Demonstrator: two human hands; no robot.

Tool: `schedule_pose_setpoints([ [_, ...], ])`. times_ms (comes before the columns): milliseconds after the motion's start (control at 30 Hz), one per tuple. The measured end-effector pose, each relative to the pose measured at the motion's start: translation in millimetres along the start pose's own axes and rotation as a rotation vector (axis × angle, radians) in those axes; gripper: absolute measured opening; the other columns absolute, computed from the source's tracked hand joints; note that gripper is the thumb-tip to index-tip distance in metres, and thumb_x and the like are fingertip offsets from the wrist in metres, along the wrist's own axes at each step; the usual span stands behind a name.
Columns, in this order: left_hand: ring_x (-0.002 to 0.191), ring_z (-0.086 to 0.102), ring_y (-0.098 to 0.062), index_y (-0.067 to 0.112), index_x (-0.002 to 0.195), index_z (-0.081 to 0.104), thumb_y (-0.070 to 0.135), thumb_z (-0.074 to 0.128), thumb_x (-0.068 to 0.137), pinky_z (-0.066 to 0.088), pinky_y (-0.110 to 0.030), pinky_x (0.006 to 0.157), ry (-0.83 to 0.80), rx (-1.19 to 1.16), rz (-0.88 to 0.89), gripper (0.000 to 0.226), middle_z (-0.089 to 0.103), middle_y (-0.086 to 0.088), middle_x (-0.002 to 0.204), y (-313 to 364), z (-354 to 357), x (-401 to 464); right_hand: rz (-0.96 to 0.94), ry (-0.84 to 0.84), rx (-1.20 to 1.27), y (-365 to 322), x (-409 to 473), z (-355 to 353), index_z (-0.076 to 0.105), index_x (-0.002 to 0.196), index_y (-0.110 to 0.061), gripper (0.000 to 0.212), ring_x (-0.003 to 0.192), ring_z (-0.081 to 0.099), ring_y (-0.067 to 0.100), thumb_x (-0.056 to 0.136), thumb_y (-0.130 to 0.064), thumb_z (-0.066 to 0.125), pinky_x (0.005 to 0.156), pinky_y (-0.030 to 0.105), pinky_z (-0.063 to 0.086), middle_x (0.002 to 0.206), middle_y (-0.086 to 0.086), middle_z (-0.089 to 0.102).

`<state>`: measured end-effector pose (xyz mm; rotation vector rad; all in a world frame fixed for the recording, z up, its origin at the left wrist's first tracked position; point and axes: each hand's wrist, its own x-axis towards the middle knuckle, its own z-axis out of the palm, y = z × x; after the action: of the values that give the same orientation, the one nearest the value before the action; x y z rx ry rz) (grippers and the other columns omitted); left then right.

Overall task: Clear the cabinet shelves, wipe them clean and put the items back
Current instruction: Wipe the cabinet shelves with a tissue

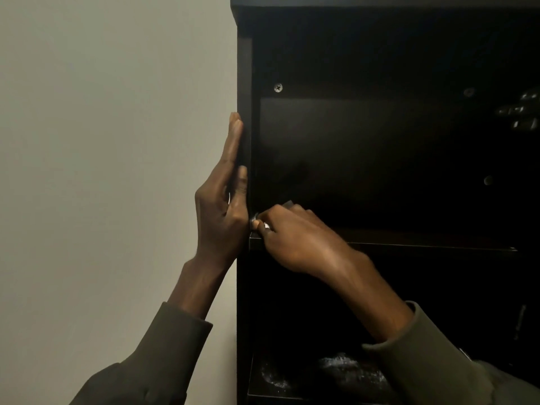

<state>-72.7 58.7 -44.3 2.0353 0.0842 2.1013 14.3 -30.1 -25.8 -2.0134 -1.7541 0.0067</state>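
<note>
Fingers (264,222) of the right hand (295,241) pinch a small pale wipe (257,216) at the shelf's (423,239) front left corner. Left hand (225,197), released and flat, braces the cabinet side panel (245,83). Best to press firmly into the corner, then stroke along the front edge.

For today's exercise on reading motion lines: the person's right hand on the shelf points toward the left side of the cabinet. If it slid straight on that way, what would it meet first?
Most likely the cabinet's left side panel. The right hand, closed on a small pale cloth, already sits at the shelf's left end, almost at the panel. The left hand lies flat just beyond. Depth is unclear.

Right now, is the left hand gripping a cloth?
No, the left hand lies flat and open against the dark wooden cabinet's side panel, holding nothing.
</note>
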Motion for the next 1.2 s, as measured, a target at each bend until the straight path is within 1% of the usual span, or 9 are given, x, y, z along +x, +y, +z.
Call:
schedule_pose_setpoints([
  [233,0.147,0.03,-0.009,-0.001,0.148,0.032,-0.003,0.041,0.101,0.03,-0.024,0.117,0.033,0.003,0.019,0.049,0.032,-0.011,0.157,1,4,1,-0.301,0.144,0.216,31,-56,-10,0.068,0.12,-0.031,0.025,0.113,0.061,-0.001,0.1,-0.031,0.053,0.097,0.033,0.051,0.12,-0.015,0.069],
  [333,0.146,0.029,-0.007,-0.001,0.148,0.033,-0.003,0.042,0.1,0.029,-0.024,0.117,0.033,-0.001,0.015,0.049,0.032,-0.011,0.157,-1,4,0,-0.279,0.383,0.607,58,-86,-38,0.074,0.109,-0.016,0.025,0.104,0.07,0.017,0.097,-0.024,0.054,0.094,0.037,0.054,0.108,-0.001,0.075],
  [433,0.145,0.03,-0.005,-0.001,0.147,0.034,-0.001,0.043,0.1,0.03,-0.019,0.115,0.032,0.005,0.02,0.048,0.034,-0.011,0.156,0,7,0,-0.065,0.642,0.838,105,-107,-62,0.074,0.107,-0.022,0.045,0.088,0.074,0.027,0.08,-0.057,0.065,0.076,0.047,0.061,0.101,0.006,0.076],
  [500,0.145,0.03,-0.004,-0.001,0.147,0.035,-0.001,0.043,0.1,0.03,-0.017,0.114,0.058,0.018,0.014,0.048,0.035,-0.01,0.155,0,6,-1,0.093,0.745,0.596,146,-111,-72,0.07,0.111,-0.025,0.054,0.085,0.073,0.036,0.078,-0.067,0.065,0.07,0.051,0.059,0.1,0.005,0.075],
  [667,0.144,0.031,-0.002,0.0,0.147,0.035,0.002,0.045,0.1,0.031,-0.018,0.114,0.076,0.022,0.009,0.048,0.035,-0.011,0.156,2,3,-1,0.19,0.865,-0.132,148,-116,-99,0.059,0.088,-0.03,0.018,0.063,0.06,0.024,0.098,-0.038,0.047,0.05,0.029,0.046,0.064,0.001,0.06],
  [800,0.145,0.031,-0.007,-0.001,0.148,0.034,0.003,0.046,0.1,0.032,-0.022,0.116,0.065,0.016,0.002,0.049,0.034,-0.011,0.156,3,4,-2,0.264,0.895,-0.152,140,-103,-101,0.059,0.098,-0.044,0.023,0.081,0.066,0.025,0.09,-0.047,0.037,0.07,0.021,0.047,0.09,0.004,0.069],
  [967,0.146,0.032,-0.008,0.0,0.148,0.034,0.001,0.046,0.1,0.032,-0.024,0.116,0.062,0.017,0.002,0.049,0.034,-0.01,0.156,5,5,-2,0.26,1.069,-0.16,145,-95,-97,0.06,0.106,-0.044,0.036,0.095,0.066,0.021,0.088,-0.02,0.04,0.083,0.04,0.056,0.102,-0.005,0.065],
  [1100,0.145,0.032,-0.009,0.0,0.147,0.035,0.001,0.046,0.1,0.032,-0.023,0.116,0.062,0.018,0.001,0.049,0.035,-0.01,0.156,4,7,-4,0.241,0.947,-0.201,121,-95,-77,0.069,0.112,-0.022,0.03,0.09,0.059,0.015,0.089,-0.005,0.061,0.082,0.03,0.048,0.113,0.005,0.064],
  [1200,0.145,0.032,-0.009,0.001,0.148,0.034,0.002,0.047,0.099,0.033,-0.023,0.116,0.067,0.016,0.004,0.05,0.035,-0.009,0.156,3,7,-3,0.471,0.503,-0.145,109,-92,-68,0.059,0.121,-0.022,0.024,0.083,0.058,0.01,0.097,-0.023,0.054,0.07,0.027,0.047,0.105,0.0,0.06],
])
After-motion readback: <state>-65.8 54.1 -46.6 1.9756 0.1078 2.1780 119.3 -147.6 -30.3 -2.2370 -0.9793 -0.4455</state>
